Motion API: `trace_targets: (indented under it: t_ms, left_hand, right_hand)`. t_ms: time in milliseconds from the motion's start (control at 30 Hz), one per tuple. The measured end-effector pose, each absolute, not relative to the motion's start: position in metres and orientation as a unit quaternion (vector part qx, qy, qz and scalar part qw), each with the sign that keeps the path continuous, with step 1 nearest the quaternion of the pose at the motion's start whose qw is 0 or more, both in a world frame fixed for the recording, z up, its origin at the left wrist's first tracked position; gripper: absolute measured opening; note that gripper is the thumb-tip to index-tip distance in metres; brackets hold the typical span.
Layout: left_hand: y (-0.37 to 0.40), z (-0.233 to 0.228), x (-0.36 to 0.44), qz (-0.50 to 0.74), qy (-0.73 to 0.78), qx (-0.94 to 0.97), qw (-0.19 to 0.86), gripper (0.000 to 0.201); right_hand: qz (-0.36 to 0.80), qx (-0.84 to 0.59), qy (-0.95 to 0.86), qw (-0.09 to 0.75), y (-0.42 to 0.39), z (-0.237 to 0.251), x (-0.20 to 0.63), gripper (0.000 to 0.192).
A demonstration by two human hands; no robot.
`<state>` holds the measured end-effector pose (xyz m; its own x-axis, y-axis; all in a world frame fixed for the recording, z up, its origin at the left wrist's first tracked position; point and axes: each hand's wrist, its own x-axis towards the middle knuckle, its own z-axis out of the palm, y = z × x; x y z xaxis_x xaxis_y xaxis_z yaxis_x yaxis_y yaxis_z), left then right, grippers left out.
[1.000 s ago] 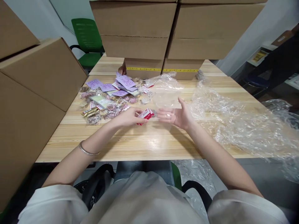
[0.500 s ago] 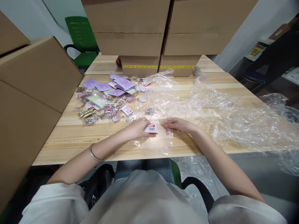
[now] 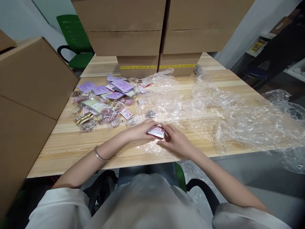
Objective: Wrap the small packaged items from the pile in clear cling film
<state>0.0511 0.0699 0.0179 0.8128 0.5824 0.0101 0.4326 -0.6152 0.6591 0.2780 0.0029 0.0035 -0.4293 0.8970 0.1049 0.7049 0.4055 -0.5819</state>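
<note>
A small red-and-white barcode card [image 3: 156,131] in a clear plastic sleeve lies low over the wooden table [image 3: 95,149], near its front edge. My left hand [image 3: 140,130] pinches the card's left end. My right hand [image 3: 175,141] closes on its right end, fingers curled around the sleeve. Both hands meet at the card, and crinkled clear film [image 3: 154,148] lies under them.
A heap of small packets and purple cards [image 3: 105,100] covers the table's left half. Loose clear plastic sheeting [image 3: 233,114] spreads across the right half. Cardboard boxes [image 3: 33,82] stand at left and at the back [image 3: 162,31]. A green chair [image 3: 73,41] stands behind.
My right hand has moved in from the right and closed on the card, which my left hand kept holding. Both hands sit slightly nearer the table's front edge.
</note>
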Motion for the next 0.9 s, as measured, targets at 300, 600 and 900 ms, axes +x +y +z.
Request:
trace_targets:
  t_ms: [300, 600, 900]
  left_hand:
    - [0.062, 0.010, 0.003, -0.010, 0.325, 0.912, 0.251, 0.085]
    - [0.029, 0.007, -0.008, 0.015, 0.348, 0.914, 0.209, 0.071]
    - [0.028, 0.004, -0.005, 0.034, 0.328, 0.924, 0.192, 0.071]
  right_hand:
    - [0.284, -0.467, -0.804, 0.236, 0.015, 0.005, 0.277, 0.040]
    - [0.297, -0.426, -0.823, 0.230, 0.010, 0.005, 0.286, 0.053]
    - [0.182, -0.346, -0.908, 0.152, -0.030, 0.016, 0.304, 0.039]
